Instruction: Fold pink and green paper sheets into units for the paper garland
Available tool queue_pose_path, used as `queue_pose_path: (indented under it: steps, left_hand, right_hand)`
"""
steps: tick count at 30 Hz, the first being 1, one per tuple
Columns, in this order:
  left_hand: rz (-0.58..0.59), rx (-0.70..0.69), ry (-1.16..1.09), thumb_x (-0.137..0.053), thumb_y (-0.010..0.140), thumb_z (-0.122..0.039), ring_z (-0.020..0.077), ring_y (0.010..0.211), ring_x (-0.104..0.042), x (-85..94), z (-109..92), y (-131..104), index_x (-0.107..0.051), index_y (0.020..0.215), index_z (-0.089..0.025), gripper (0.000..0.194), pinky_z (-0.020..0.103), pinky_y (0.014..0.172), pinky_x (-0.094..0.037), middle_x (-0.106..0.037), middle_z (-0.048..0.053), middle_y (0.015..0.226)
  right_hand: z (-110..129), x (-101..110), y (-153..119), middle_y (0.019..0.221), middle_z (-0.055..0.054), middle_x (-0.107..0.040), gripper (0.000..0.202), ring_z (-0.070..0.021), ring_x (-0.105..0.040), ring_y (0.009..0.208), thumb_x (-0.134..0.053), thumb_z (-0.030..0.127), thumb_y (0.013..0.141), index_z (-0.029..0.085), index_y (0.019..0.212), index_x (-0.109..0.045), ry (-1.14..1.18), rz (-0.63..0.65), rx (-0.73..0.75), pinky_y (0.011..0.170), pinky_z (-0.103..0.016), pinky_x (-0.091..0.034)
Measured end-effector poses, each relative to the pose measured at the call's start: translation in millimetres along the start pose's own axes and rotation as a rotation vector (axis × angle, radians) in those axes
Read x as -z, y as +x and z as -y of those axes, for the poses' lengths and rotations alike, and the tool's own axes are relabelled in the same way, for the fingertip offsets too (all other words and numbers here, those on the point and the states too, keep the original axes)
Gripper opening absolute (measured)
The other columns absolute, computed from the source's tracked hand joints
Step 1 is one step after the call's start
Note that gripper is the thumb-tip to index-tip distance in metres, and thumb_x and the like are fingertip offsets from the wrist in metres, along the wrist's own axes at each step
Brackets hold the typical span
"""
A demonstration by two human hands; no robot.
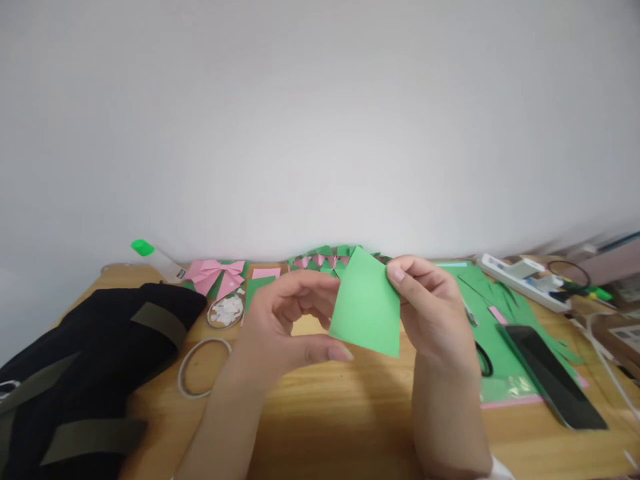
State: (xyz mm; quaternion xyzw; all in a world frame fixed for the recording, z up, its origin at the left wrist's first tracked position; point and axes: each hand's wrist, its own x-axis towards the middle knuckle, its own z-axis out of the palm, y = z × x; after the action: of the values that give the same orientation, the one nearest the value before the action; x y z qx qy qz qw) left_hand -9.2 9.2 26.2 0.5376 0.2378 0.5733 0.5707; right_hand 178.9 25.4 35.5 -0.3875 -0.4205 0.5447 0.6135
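A piece of light green paper (367,310) is held up above the wooden table, with one corner pointing upward. My right hand (437,313) pinches its right edge between thumb and fingers. Curved around the left side of the paper is my left hand (290,327), its thumb and fingers apart. The thumb lies near the paper's lower edge, and some fingertips reach close to or behind the left edge; whether they touch it I cannot tell. Behind the paper, folded green and pink paper pieces (317,260) stand along the wall.
On the left lie a dark cloth item (100,347), a tape ring (186,373), white scraps (227,311) in another ring, a pink paper bow (215,275) and a green-capped bottle (163,261). At right are green sheets (510,360), a phone (555,380) and a power strip (525,283).
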Motion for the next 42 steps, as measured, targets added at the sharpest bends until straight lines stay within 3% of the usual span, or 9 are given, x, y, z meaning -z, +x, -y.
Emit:
queue_pose_path:
  steps: [5, 10, 19, 24, 28, 32, 34, 37, 42]
  left_hand:
    - [-0.03, 0.016, 0.069, -0.089, 0.059, -0.017, 0.0157, 0.066, -0.068, -3.6, -1, -1, -0.075, 0.093, -0.025, 0.037, 0.027, 0.061, -0.058, -0.075, 0.002, 0.079]
    - [-0.06, 0.007, 0.092, -0.085, 0.065, -0.015, 0.0178, 0.075, -0.07, -2.0, -1, -1, -0.076, 0.091, -0.026, 0.028, 0.029, 0.065, -0.06, -0.077, 0.004, 0.089]
    - [-0.008, 0.014, 0.107, -0.089, 0.062, -0.023, 0.0173, 0.069, -0.068, -0.1, -3, -2, -0.075, 0.088, -0.023, 0.03, 0.031, 0.065, -0.058, -0.073, 0.003, 0.081]
    - [-0.018, 0.004, 0.124, -0.078, 0.077, -0.026, 0.018, 0.079, -0.07, 0.6, -2, -2, -0.069, 0.111, -0.028, 0.035, 0.029, 0.068, -0.059, -0.073, 0.007, 0.101]
    - [-0.088, -0.078, 0.31, -0.073, 0.079, -0.014, 0.0171, 0.088, -0.07, -0.5, -3, -1, -0.061, 0.125, -0.036, 0.052, 0.026, 0.07, -0.058, -0.068, 0.005, 0.121]
    - [-0.163, -0.202, 0.613, -0.07, 0.081, -0.017, 0.0155, 0.073, -0.067, -0.2, -1, 2, -0.074, 0.078, -0.025, 0.009, 0.023, 0.06, -0.054, -0.073, 0.0, 0.079]
    - [-0.224, -0.155, 0.617, -0.07, 0.082, -0.022, 0.0115, 0.054, -0.06, -0.1, 1, 3, -0.069, 0.065, -0.022, 0.018, 0.021, 0.048, -0.047, -0.067, -0.003, 0.062]
    - [-0.274, -0.091, 0.57, -0.073, 0.08, -0.024, 0.0101, 0.05, -0.059, -1.4, 2, 5, -0.068, 0.065, -0.021, 0.016, 0.019, 0.044, -0.045, -0.067, -0.003, 0.061]
    - [-0.214, 0.009, 0.419, -0.071, 0.082, -0.024, 0.0118, 0.058, -0.064, -6.3, 2, 3, -0.071, 0.084, -0.019, 0.006, 0.02, 0.053, -0.051, -0.07, -0.001, 0.069]
  right_hand:
    - [1, 0, 2, 0.059, 0.002, -0.06, 0.023, -0.0077, -0.047, 0.051, -0.088, 0.037, 0.061, 0.021, 0.063, -0.072, 0.013, -0.012, -0.01, 0.048, -0.02, -0.039]
    - [2, -1, 2, 0.056, 0.002, -0.06, 0.026, -0.0078, -0.044, 0.047, -0.088, 0.039, 0.059, 0.02, 0.062, -0.071, 0.011, -0.005, -0.039, 0.043, -0.021, -0.037]
    - [-1, 1, 2, 0.057, 0.003, -0.062, 0.017, -0.0071, -0.048, 0.047, -0.084, 0.034, 0.068, 0.02, 0.066, -0.073, 0.013, 0.061, -0.051, 0.043, -0.019, -0.041]
    - [0, 1, 0, 0.054, 0.003, -0.061, 0.019, -0.0066, -0.049, 0.045, -0.083, 0.034, 0.069, 0.019, 0.065, -0.072, -0.032, 0.078, -0.042, 0.042, -0.018, -0.041]
    - [2, -1, -1, 0.05, 0.003, -0.059, 0.018, -0.0068, -0.048, 0.042, -0.081, 0.033, 0.071, 0.018, 0.067, -0.072, -0.165, 0.162, -0.006, 0.038, -0.018, -0.042]
    - [2, -2, -1, 0.057, 0.001, -0.065, 0.024, -0.0086, -0.054, 0.046, -0.078, 0.043, 0.074, 0.02, 0.077, -0.076, -0.3, 0.211, 0.09, 0.041, -0.019, -0.046]
    - [2, -2, -1, 0.064, 0.0, -0.068, 0.035, -0.0096, -0.057, 0.051, -0.069, 0.055, 0.079, 0.021, 0.082, -0.077, -0.305, 0.207, 0.195, 0.045, -0.02, -0.048]
    - [2, -2, -4, 0.072, -0.001, -0.072, 0.034, -0.0114, -0.063, 0.06, -0.068, 0.055, 0.081, 0.023, 0.088, -0.076, -0.287, 0.212, 0.244, 0.054, -0.022, -0.054]
    - [2, -6, -10, 0.075, -0.001, -0.072, 0.013, -0.0131, -0.066, 0.065, -0.076, 0.027, 0.079, 0.022, 0.091, -0.074, -0.267, 0.211, 0.116, 0.06, -0.024, -0.057]
